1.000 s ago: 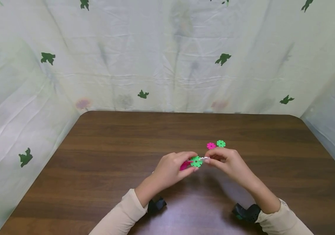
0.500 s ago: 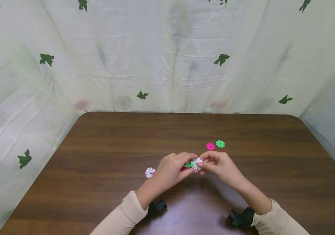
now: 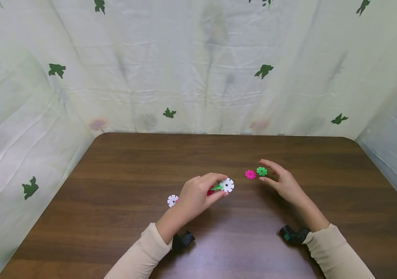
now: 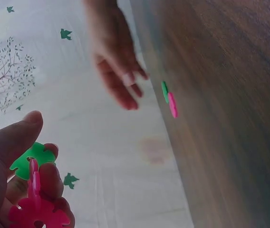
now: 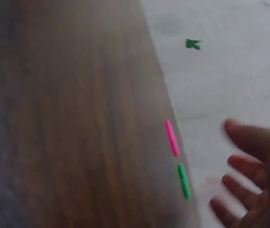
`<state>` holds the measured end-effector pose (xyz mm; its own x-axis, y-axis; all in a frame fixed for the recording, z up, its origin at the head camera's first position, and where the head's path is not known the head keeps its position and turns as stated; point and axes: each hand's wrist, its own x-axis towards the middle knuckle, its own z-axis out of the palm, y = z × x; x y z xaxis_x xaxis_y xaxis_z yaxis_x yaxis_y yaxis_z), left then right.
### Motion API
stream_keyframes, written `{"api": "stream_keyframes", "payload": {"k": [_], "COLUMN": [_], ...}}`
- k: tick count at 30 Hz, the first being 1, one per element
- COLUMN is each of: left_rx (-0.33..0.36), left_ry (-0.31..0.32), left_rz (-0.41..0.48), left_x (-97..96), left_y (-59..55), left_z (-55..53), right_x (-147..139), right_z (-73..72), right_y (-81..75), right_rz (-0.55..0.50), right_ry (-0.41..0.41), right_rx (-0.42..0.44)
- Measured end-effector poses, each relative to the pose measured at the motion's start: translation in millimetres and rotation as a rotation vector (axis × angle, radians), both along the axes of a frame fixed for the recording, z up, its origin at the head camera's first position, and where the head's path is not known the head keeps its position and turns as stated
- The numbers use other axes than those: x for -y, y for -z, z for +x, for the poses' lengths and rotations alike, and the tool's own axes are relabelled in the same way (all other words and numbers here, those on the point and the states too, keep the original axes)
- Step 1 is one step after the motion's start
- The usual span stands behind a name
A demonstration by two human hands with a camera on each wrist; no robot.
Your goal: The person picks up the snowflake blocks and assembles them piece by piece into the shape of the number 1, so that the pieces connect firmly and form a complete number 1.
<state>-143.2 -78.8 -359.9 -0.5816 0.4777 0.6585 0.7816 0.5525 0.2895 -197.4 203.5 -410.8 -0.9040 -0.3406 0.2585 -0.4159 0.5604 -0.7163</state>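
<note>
From my remote seat I see the left hand [image 3: 193, 195] pinching a chain of notched plastic discs between thumb and fingers: a white disc [image 3: 227, 185] at its fingertips, a green disc [image 4: 40, 153] and a pink disc [image 4: 28, 216] within its grasp. Another white disc [image 3: 172, 200] shows on its wrist side; the joint there is hidden from me. The right hand [image 3: 285, 186] is spread, thumb apart from fingers, around a loose green disc [image 3: 262, 171], seemingly without contact, though its wrist view is blurred. A loose pink disc [image 3: 250, 174] lies just left of that, between the hands.
</note>
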Motion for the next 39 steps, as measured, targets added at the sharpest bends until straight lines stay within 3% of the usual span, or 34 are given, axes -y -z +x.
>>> {"api": "stream_keyframes", "payload": {"k": [4, 8, 15, 26, 30, 34, 39], "left_rx": [-0.004, -0.013, -0.015, -0.02, -0.018, -0.014, 0.006], "left_ry": [-0.009, -0.016, -0.018, -0.011, -0.012, -0.01, -0.002], "left_rz": [-0.012, -0.018, -0.02, -0.026, -0.034, -0.035, -0.041], "left_x": [0.1, 0.0, 0.3, 0.3, 0.4, 0.0, -1.5], "left_y": [-0.5, -0.9, -1.5, 2.3, 3.2, 3.1, 3.2], "left_z": [-1.4, -2.3, -2.3, -2.3, -1.5, -0.5, 0.3], "right_x": [-8.5, -10.7, -7.9, -2.9, -1.2, 2.5, 13.1], "right_z": [-4.9, -6.6, -5.4, -2.5, -1.5, -0.1, 8.9], "right_y": [12.9, 16.8, 11.9, 8.4, 6.6, 2.1, -15.8], "right_rz": [0.14, 0.219, 0.172, 0.158, 0.085, -0.063, -0.224], "right_ry": [-0.043, -0.053, -0.013, 0.001, -0.029, -0.099, -0.188], "right_rx": [0.058, 0.05, 0.026, 0.136, 0.181, 0.24, 0.293]}}
